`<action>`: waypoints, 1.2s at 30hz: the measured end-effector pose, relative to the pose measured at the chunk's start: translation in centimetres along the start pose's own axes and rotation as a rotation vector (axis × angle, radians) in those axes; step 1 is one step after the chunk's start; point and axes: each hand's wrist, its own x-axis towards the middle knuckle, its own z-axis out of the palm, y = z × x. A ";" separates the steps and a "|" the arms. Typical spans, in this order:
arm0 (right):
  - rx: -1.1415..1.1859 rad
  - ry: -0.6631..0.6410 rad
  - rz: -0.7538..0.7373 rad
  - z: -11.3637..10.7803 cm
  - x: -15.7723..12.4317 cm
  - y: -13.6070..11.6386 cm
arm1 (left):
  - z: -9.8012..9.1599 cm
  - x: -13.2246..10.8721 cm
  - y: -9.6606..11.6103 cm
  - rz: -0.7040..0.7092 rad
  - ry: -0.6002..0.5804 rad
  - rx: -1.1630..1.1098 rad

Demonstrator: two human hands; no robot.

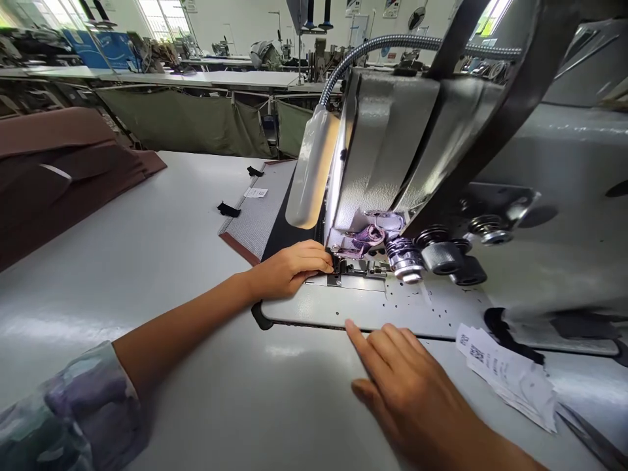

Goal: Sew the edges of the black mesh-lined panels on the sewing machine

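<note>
My left hand (289, 269) is at the needle area of a sewing machine (387, 137), its fingers pressed together beside the presser foot (343, 265). A small dark piece shows at its fingertips, but I cannot make out what it is. Behind that hand lies black fabric (280, 241), joined to or lying against a grey mesh panel (252, 216) with brown edging and a white label (256, 193). My right hand (400, 373) holds nothing; its index finger reaches the front edge of the machine bed (304, 311), with the thumb apart.
Brown folded fabric (63, 170) is heaped on the white table (196, 275) at the left. Paper labels (507, 373) and scissors (589, 435) lie at the right. A lamp (311, 170) on a flexible metal neck hangs beside the machine head. More sewing tables stand behind.
</note>
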 end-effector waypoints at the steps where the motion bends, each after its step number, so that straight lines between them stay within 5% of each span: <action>1: -0.002 0.009 -0.029 0.0 -0.6 -0.3 | 0.0 0.0 0.0 0.001 -0.001 0.003; 11: -0.034 0.098 -0.090 1.6 -4.1 -1.6 | -0.1 0.1 -0.2 0.012 0.023 0.021; 36: -0.152 0.202 -0.174 2.5 -4.5 -1.9 | 0.0 0.0 -0.2 -0.022 0.066 -0.007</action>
